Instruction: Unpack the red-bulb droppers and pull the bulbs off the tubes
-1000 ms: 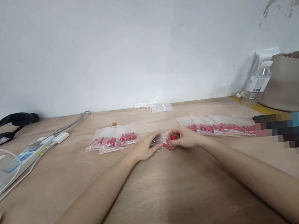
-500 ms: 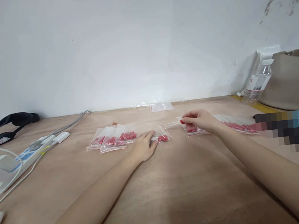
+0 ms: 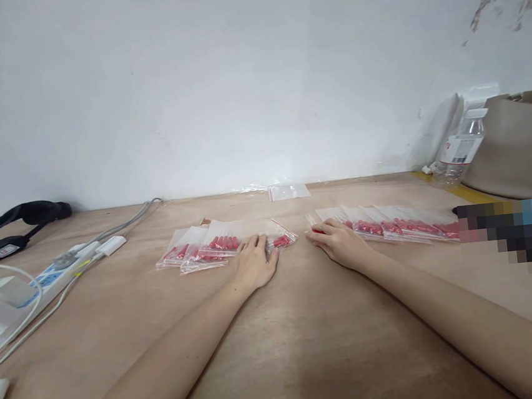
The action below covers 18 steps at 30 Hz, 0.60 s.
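A block of mosaic blur [image 3: 514,232] covers the right edge of the frame, hiding whatever lies there and the far end of the right row of bags [image 3: 391,224]. Those bags overlap so closely that their count is hard to fix; about six seem to show. The left group of bags [image 3: 204,246] at centre left holds about four, each clear with small red pieces inside. The left hand [image 3: 253,263] lies flat and loose, fingers resting on the edge of the bag nearest centre [image 3: 279,236] and gripping nothing. The right hand [image 3: 340,242] lies palm down at the near end of the right row, fingers loosely curled over something red; I cannot tell whether it grips it. One empty bag [image 3: 288,191] lies far back by the white wall. The bench [image 3: 283,336] is pale plywood. A power strip [image 3: 42,274] and a black strap [image 3: 9,227] sit at left, one water bottle [image 3: 459,149] and a beige bag [image 3: 519,144] at upper right
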Tool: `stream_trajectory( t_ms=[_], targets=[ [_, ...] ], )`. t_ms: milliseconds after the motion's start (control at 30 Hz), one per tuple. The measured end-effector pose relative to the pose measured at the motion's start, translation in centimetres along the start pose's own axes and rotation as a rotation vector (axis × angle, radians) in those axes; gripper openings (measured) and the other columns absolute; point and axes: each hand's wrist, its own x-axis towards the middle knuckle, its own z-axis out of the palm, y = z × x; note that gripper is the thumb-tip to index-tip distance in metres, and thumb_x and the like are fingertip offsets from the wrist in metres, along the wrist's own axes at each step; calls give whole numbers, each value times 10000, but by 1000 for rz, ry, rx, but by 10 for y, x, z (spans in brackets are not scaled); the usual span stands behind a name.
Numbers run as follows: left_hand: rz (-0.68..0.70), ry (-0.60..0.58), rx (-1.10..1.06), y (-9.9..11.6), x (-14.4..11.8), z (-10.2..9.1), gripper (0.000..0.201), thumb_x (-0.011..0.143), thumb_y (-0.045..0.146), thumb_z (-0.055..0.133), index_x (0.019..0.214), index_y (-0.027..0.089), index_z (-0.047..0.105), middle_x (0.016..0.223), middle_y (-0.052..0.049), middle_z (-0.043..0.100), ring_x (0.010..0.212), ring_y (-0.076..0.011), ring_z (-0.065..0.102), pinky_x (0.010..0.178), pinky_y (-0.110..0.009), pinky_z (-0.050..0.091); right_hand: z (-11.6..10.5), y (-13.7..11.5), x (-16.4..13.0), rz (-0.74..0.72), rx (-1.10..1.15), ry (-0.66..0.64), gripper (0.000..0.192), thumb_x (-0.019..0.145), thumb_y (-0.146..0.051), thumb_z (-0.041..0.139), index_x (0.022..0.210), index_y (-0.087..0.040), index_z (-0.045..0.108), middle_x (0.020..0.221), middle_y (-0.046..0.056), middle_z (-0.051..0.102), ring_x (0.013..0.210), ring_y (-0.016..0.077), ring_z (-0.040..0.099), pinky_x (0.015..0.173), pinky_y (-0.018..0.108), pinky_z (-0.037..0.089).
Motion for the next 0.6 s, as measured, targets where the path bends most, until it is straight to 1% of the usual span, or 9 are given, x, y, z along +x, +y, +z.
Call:
stream_trajectory(
  t_ms=[133, 267, 333, 367, 433, 500, 600],
  targets=[
    [2, -14, 25, 0, 0, 0, 458, 837, 457, 346, 1167, 160, 458, 1232, -120, 470, 1137, -291, 419, 945, -421, 301, 0, -1, -3, 35, -24, 31, 290, 869, -263, 371, 1049, -197, 588, 1000, 87, 613, 899, 218, 486, 774, 344, 367],
    [-16, -16, 42, 0, 0, 1, 494, 841, 451, 344, 1245, 171, 392, 1264, -95, 452, 1163, -263, 397, 969, -392, 293, -3, -5, -1, 199, -91, 176, 275, 831, -320, 437, 1005, -176, 594, 1010, 89, 605, 910, 225, 504, 758, 350, 346],
    [12, -26, 24, -1, 0, 2, 521, 840, 453, 351, 1274, 164, 363, 1277, -95, 441, 1179, -256, 381, 981, -387, 287, -4, -7, 1, 261, -73, 232, 258, 813, -309, 455, 972, -171, 603, 976, 89, 611, 896, 223, 512, 747, 344, 346],
    [43, -37, 6, -2, 0, 1, 532, 839, 454, 356, 1283, 161, 354, 1282, -95, 436, 1182, -252, 378, 986, -386, 284, -4, -7, 2, 274, -40, 237, 241, 804, -290, 460, 952, -171, 609, 943, 85, 618, 880, 217, 517, 740, 338, 350],
    [136, -71, -45, -3, -1, 1, 549, 836, 454, 369, 1298, 159, 334, 1300, -88, 421, 1188, -238, 374, 1002, -376, 278, -5, -8, 4, 283, 59, 207, 212, 787, -242, 466, 911, -181, 625, 855, 65, 634, 826, 200, 525, 721, 323, 359],
    [236, -109, -99, -5, -1, -1, 564, 832, 454, 383, 1310, 162, 316, 1320, -79, 400, 1207, -222, 357, 1018, -362, 268, -7, -10, 6, 283, 171, 145, 204, 775, -211, 467, 873, -202, 646, 782, 39, 644, 762, 181, 524, 702, 309, 364],
    [325, -145, -152, -8, -1, -3, 581, 824, 453, 408, 1316, 162, 307, 1339, -78, 378, 1228, -213, 335, 1031, -353, 264, -11, -16, 8, 228, 301, 58, 206, 778, -216, 476, 835, -237, 673, 735, 12, 647, 706, 161, 515, 680, 291, 363]
  ],
)
